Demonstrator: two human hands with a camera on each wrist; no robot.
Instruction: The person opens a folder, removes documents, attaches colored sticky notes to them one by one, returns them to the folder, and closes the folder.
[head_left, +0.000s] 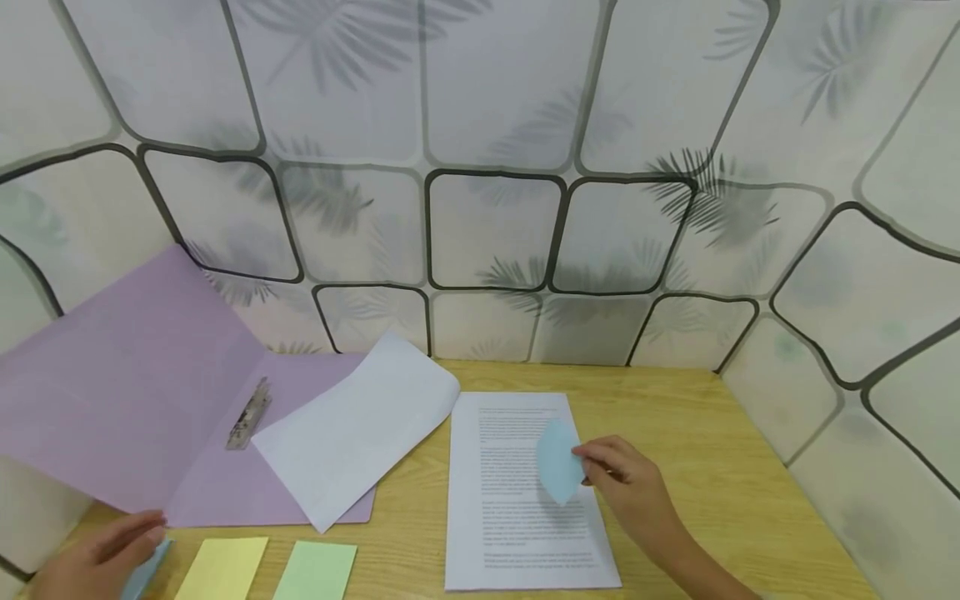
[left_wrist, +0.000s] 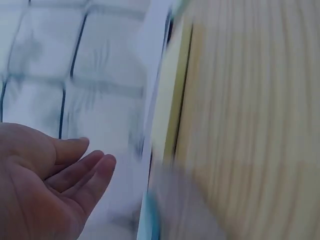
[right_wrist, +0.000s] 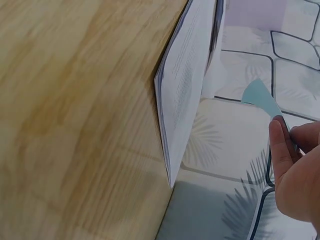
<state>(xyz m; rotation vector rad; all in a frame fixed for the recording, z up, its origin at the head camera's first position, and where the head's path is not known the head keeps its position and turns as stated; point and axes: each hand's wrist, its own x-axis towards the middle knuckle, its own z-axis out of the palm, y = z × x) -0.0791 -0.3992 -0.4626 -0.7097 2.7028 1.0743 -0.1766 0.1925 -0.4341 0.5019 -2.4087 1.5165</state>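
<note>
Pinching a pale blue note (head_left: pixel 558 463) (bowed, with soft shadow beneath) by its edge with the right hand (head_left: pixel 628 490), above the printed sheets (head_left: pixel 517 521); holding the left hand (head_left: pixel 97 560) relaxed, loosely bent, near a blue pad (head_left: pixel 148 570).

Passage noted over the table (head_left: pixel 720 442) right of the printed pages (head_left: pixel 510 517) — right hand (head_left: pixel 630 482) at their edge. Obstructions: raised folder cover (head_left: pixel 112 375) at left, wall (head_left: pixel 487 233) behind.
</note>
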